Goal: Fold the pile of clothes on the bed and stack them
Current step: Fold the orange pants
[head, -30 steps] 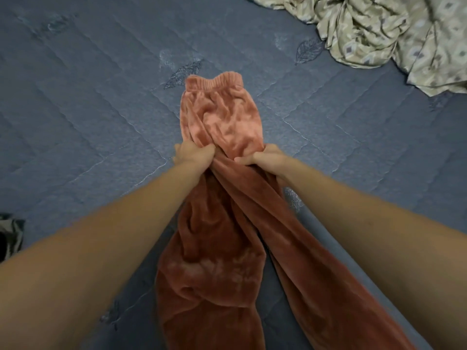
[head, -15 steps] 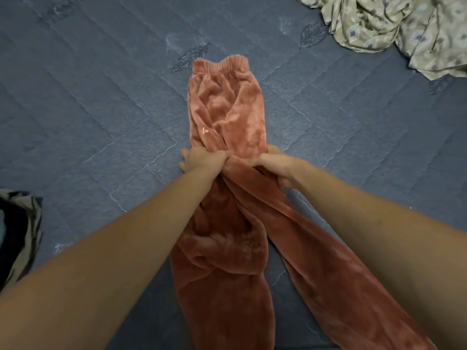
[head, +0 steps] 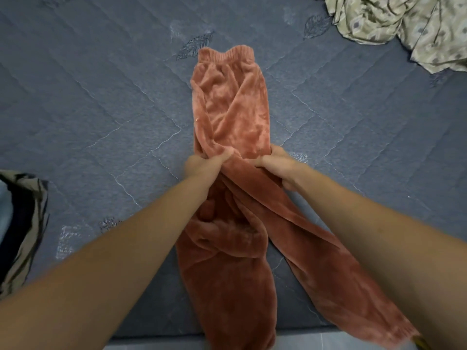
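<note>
Blue quilted bed (head: 101,109), pink velour trousers (head: 231,114) lengthwise, waistband far, left hand (head: 203,164) and right hand (head: 276,164) fingers clamped mid-garment

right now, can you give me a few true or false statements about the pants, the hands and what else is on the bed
1. Both hands grip the rust-coloured pants near the crotch. True: the left hand and the right hand each hold a bunch of fabric.
2. The ribbed waistband points away from the person. True.
3. The pants are already folded into a neat square. False: the legs lie spread apart toward the person.
4. A patterned beige cloth lies crumpled at the far right of the blue quilted bed. True.
5. The beige cloth covers the waistband. False: bare quilt lies between them.
</note>
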`<state>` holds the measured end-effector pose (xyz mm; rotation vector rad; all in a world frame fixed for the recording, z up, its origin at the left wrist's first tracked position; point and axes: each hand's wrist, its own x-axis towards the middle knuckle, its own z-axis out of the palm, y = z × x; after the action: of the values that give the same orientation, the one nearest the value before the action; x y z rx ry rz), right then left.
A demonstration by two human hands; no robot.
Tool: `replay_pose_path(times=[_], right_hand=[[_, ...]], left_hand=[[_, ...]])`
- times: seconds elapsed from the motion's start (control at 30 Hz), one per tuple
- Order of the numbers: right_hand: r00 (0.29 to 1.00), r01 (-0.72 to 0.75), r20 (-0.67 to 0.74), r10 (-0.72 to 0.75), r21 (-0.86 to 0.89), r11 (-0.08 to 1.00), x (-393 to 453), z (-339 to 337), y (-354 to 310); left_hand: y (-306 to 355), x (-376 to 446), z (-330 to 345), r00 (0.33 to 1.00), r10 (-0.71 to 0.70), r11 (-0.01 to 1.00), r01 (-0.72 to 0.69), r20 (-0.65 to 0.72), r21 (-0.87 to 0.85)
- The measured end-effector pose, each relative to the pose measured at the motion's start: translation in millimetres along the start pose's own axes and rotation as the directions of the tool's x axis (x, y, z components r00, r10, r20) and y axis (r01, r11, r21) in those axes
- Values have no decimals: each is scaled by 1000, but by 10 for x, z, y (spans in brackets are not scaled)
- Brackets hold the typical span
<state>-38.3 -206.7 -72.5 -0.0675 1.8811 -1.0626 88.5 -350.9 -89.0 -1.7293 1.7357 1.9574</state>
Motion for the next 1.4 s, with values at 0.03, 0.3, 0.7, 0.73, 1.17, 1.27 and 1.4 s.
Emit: replay_pose_path(times=[0.03,0.3,0.7,0.73,1.17,1.27,1.4], right_hand=[[1000,-1,19,2,-43,999,-25,11,-24],[995,0,-94,-29,-298,955,-271,146,143],[990,-26,-138,10,-111,994,-961,134,872],[990,-28,-139,12,-116,993,-975,128,867],[994,-108,-5,108,-113,988,-1261,19,1166],[990,-132,32,137,-138,982,-1278,18,1223],[987,-126,97,130,-49,991,-1333,125,1324]], left_hand=[[-34,7,4,1000,-6,998,5,9,57],[-245,-94,-244,978,210,976,-209,-8,62],[-1011,-1304,-33,850,522,753,-498,70,430],[-958,-1299,25,914,398,837,-395,75,378],[-975,-1276,229,997,73,990,-70,-20,124],[-1144,-1306,16,981,137,990,-141,-137,-20],[-1232,-1435,-50,982,47,993,-66,-182,-101]])
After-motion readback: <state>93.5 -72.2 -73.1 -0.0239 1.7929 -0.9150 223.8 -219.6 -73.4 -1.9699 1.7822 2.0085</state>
